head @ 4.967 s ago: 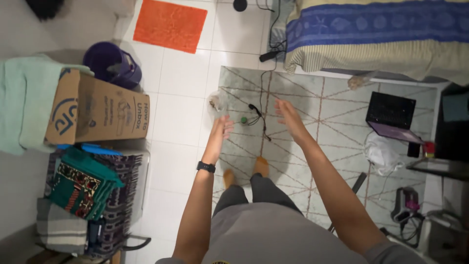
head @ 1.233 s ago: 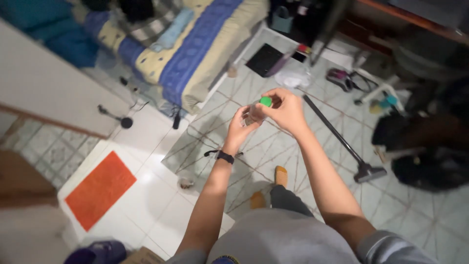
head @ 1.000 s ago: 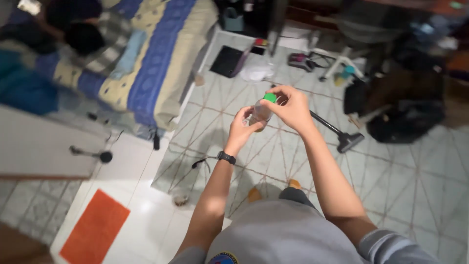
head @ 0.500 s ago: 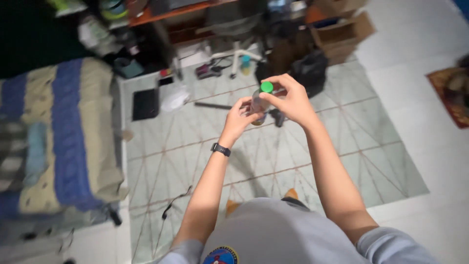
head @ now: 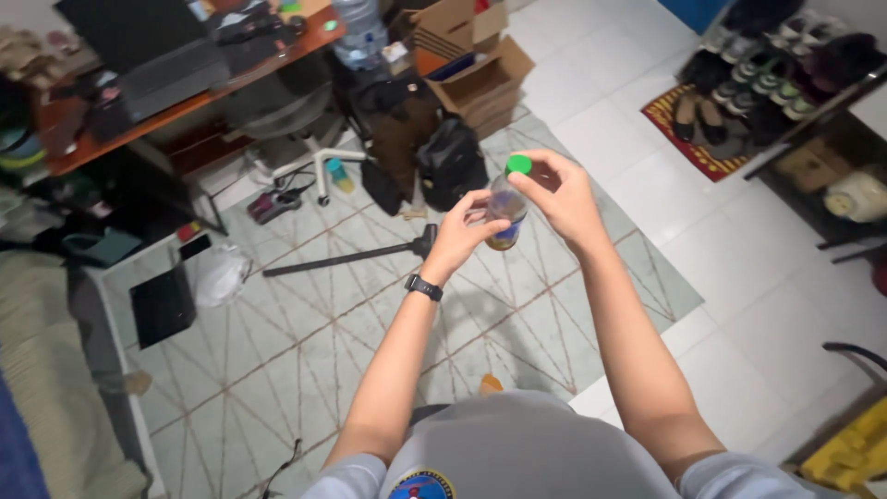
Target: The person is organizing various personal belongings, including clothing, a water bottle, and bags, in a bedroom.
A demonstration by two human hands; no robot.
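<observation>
Both arms reach forward and upward from the body, elbows bent, so that the hands meet at chest height above the pale green patterned rug (head: 305,342). The left hand (head: 462,236), with a black watch (head: 423,287) on its wrist, is curled around the body of a small clear bottle (head: 505,211), fingers wrapped on its near side and thumb up along it. The right hand (head: 559,194) comes in from the other side with its wrist cocked; its thumb and fingertips are closed on the green cap (head: 518,164) at the top of the bottle, while the other fingers arch loosely over. The bottle stands nearly upright between the two hands, held in the air well clear of the floor; a dark yellowish band shows at its lower end, and whether that is liquid or a label cannot be told. Beyond the hands, an open cardboard box (head: 471,69) sits on the floor near a dark bag (head: 450,166), with some orange and blue items showing inside it. A long dark vacuum wand (head: 346,259) lies across the rug. A wooden counter (head: 185,97) at the upper left carries dark clutter, and a shoe rack (head: 785,69) at the upper right holds several pairs of shoes.
</observation>
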